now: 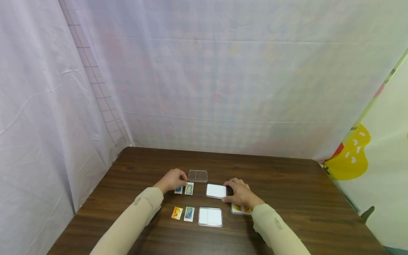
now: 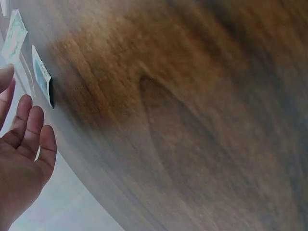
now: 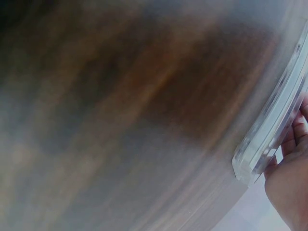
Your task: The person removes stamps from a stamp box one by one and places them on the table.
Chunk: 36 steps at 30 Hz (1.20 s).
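Note:
My left hand [image 1: 173, 180] is over two small stamps, its thumb and forefinger tips close to the top corner of the pale stamp [image 1: 189, 188]. A blue stamp [image 1: 178, 190] lies partly under that hand. In the left wrist view the other fingers [image 2: 34, 122] are loosely bent, with no stamp seen between them. My right hand [image 1: 241, 193] holds the right end of a white-lined clear case [image 1: 216, 191] between thumb and fingers. Below that wrist lies a clear case with orange stamps [image 1: 241, 209], partly hidden; the right wrist view shows a clear case's edge [image 3: 269, 130] close up.
Behind the stamps lies an empty-looking clear lid [image 1: 198, 175]. Nearer me are an orange stamp [image 1: 176, 213], a blue-green stamp [image 1: 189, 214] and another white-lined case [image 1: 210, 216]. All rest on a brown wooden table [image 1: 277, 170], with white curtains [image 1: 216, 78] behind it.

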### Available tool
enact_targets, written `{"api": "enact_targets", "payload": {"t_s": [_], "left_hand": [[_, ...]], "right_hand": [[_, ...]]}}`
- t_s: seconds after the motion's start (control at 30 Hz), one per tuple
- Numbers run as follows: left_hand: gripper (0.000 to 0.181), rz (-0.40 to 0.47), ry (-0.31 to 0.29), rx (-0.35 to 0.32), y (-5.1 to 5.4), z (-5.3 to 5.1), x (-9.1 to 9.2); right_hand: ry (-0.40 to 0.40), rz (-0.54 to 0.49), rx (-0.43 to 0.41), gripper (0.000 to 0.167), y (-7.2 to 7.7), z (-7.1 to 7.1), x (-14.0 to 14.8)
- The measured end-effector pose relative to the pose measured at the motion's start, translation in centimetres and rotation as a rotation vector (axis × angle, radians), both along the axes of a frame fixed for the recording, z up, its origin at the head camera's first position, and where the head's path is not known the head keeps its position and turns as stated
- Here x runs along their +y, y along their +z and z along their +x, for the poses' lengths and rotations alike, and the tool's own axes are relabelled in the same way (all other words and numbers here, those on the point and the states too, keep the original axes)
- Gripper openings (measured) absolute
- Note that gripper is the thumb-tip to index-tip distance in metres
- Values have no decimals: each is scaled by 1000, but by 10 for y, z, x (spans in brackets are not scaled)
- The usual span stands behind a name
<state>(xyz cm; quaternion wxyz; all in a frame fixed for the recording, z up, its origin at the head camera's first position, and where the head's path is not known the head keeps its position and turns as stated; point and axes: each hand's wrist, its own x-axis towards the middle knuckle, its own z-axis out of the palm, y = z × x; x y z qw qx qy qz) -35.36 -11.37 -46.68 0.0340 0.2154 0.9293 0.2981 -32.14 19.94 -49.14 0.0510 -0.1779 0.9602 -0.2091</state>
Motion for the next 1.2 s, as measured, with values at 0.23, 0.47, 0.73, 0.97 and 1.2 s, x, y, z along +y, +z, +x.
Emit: {"api": "enact_targets", "payload": {"t_s": [0.23, 0.47, 0.73, 0.97, 1.2], "left_hand": [[5, 11, 6, 38, 0, -1, -2], [10, 38, 26, 36, 1, -4, -1], [25, 72, 60, 17, 0, -9, 2], [36, 80, 54, 4, -2, -15, 2], [46, 79, 60, -12, -5, -22, 4]], "right_hand": [[7, -12, -6, 61, 1, 1, 0], [9, -11, 6, 61, 0, 1, 1], [10, -17, 15, 60, 1, 2, 1], [22, -22, 26, 60, 1, 1, 2], [14, -6, 23, 60, 1, 1, 1]]}}
